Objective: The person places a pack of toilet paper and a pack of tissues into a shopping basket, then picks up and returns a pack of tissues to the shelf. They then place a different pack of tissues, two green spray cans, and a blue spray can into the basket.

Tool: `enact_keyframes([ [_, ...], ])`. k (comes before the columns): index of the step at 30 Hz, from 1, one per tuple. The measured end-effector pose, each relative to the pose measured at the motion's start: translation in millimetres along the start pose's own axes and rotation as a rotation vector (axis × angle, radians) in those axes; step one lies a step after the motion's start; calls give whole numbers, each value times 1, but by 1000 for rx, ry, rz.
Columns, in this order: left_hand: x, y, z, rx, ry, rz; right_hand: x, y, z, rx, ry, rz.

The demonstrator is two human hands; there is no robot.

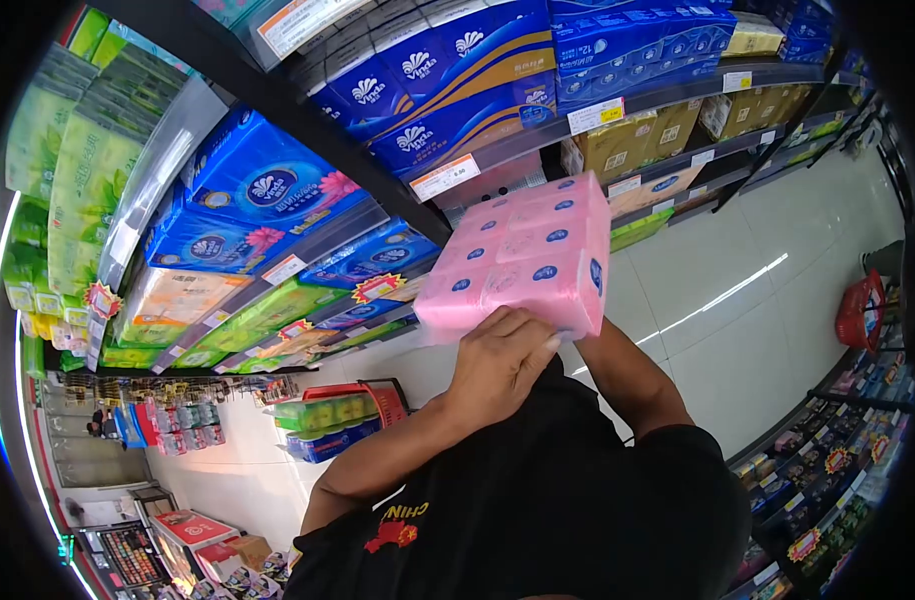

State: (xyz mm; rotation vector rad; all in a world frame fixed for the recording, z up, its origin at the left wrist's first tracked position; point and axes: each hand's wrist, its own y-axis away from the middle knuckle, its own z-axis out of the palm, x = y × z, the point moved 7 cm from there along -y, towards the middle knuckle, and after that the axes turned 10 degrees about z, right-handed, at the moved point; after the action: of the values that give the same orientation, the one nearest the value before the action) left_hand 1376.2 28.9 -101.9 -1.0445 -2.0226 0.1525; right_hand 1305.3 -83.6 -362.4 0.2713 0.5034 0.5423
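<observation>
A pink plastic-wrapped multipack of tissues [522, 262] with small blue logos is held up in front of the shelves. My left hand [502, 365] grips its near edge, with the fingers curled over the wrap and the thumb pressed against it. My right forearm [632, 385] reaches up behind the pack's right side. The pack hides my right hand, so its fingers do not show. Just beyond the pack, a shelf bay [512, 185] is partly covered by it.
Blue Vinda tissue packs [417, 75] and gold packs [627, 140] line the shelves ahead. Green packs [97, 170] stand at left. A red basket [387, 402] with green and blue packs is on the floor at lower left. Another red basket [859, 312] sits at right.
</observation>
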Motion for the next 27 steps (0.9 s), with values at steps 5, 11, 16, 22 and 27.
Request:
enact_keyframes([
  [5,-13,-18,12,-2,-55,27,-10,-26,-4,0,-12,7],
  [11,-22,-49,32,-31,-84,64,-12,-32,-16,11,7,52],
  [16,-30,-74,48,-58,-148,114,-5,-31,-32,29,27,102],
  [22,-49,-90,67,-78,-221,106,4,-36,-41,34,37,159],
  [27,-64,-94,75,-107,-379,145,10,-42,-43,32,58,192],
])
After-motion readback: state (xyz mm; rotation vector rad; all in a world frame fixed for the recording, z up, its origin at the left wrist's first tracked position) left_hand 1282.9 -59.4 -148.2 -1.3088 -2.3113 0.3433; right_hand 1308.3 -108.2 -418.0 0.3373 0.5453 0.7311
